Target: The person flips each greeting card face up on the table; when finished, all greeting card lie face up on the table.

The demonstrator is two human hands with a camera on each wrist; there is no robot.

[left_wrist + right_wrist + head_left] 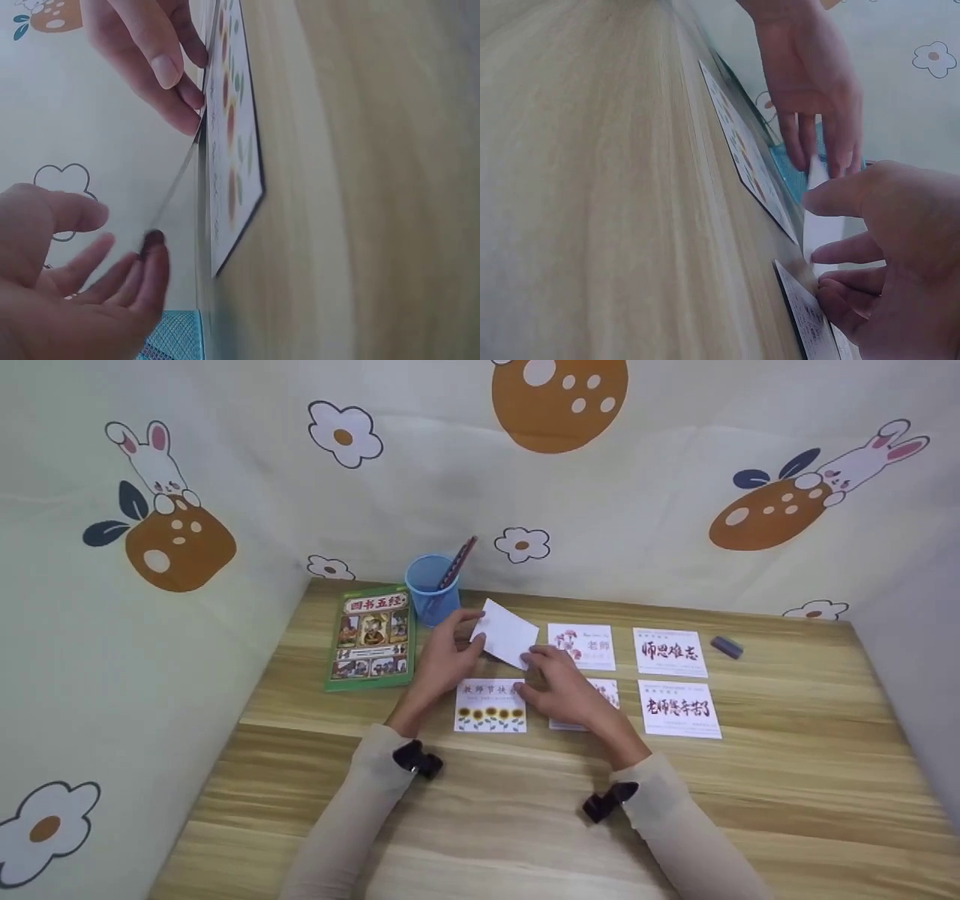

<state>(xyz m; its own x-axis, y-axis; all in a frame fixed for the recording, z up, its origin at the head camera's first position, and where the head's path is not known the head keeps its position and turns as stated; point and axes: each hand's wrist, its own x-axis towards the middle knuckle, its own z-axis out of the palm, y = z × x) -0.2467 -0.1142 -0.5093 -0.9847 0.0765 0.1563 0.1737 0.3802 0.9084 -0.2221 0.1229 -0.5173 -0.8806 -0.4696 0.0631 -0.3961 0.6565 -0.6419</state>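
A white card [507, 634], its blank side showing, is held tilted between both hands over the table's back part. My left hand [448, 654] has its fingertips at the left edge of the card; the left wrist view shows the card's corner at those fingertips and the thumb a little apart. At the lower right corner, my right hand [561, 690] grips the card with thumb and fingers. A card with sunflowers [491, 721] lies flat just below. Part of another printed card [606, 694] is hidden under the right hand, and a card with red flowers [592, 648] lies behind it.
Two cards with large dark red lettering, an upper card [670, 653] and a lower card [679, 710], lie at the right. A dark eraser-like block [727, 646] is beside them. At the left lie a green book [370, 637] and a blue mesh pen cup [433, 592] holding pencils.
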